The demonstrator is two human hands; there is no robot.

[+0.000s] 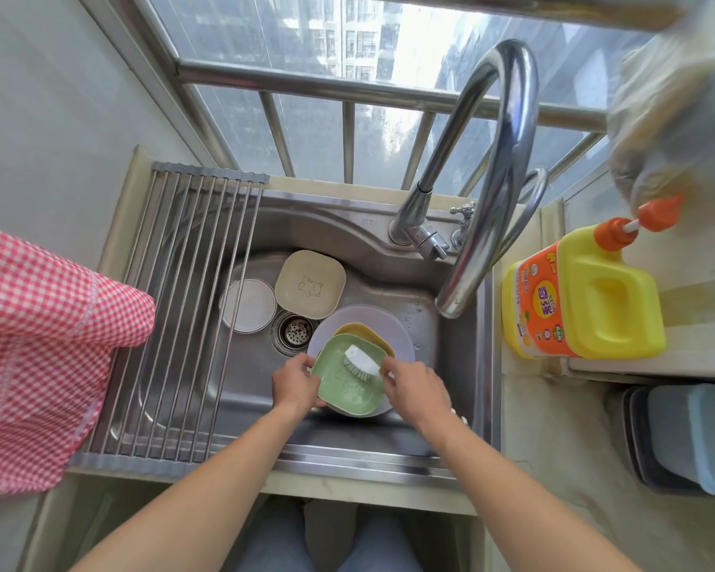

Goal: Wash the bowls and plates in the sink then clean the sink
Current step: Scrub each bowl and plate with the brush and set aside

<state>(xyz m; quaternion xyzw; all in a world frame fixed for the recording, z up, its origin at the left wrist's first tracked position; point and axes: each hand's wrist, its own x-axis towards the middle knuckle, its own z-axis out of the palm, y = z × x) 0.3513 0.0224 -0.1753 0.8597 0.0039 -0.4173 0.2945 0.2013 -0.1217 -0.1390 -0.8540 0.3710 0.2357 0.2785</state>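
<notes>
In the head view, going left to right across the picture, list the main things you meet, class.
Red checked cloth → drying rack → white round lid → drain → green dish held in both hands → yellow detergent bottle → grey and blue trays.

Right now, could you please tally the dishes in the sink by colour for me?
Green: 1, the green plate held by the left hand
Yellow: 1, the yellow plate
Lilac: 1, the lilac plate
Beige: 1, the beige bear plate
White: 1, the white round dish
Total: 5
</notes>
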